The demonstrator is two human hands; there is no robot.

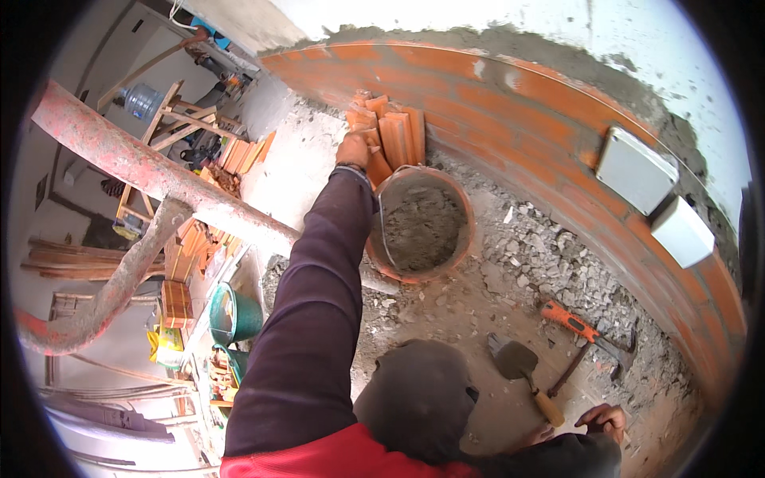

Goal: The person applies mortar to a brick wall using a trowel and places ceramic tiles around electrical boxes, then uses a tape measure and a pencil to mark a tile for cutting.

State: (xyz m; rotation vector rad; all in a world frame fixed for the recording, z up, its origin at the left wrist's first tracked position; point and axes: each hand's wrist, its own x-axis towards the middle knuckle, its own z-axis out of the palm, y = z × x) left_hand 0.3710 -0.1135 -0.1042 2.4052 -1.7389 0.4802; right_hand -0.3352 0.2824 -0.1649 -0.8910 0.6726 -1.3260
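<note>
My left arm, in a dark sleeve, stretches forward past a mortar bucket (468,209). At its end my left hand (355,150) is closed on an orange brick beside a leaning stack of bricks (402,135); the fingertips are partly hidden. Wet grey mortar (422,227) fills much of the bucket, whose wire handle rests against its left side. My right hand (606,418) is low at the right with curled fingers, and what they hold, if anything, cannot be made out. Near it lies a trowel (516,361) with a wooden handle. A rounded dark cloth shape (414,398) covers the lower middle.
An orange-handled hammer (570,320) and a metal rod (570,370) lie by rubble (550,263) along the brick wall (510,107). White boxes (637,171) are fixed to it. A paint-worn pipe (143,167) crosses the left, near green buckets (239,312). Another person (203,48) is far left.
</note>
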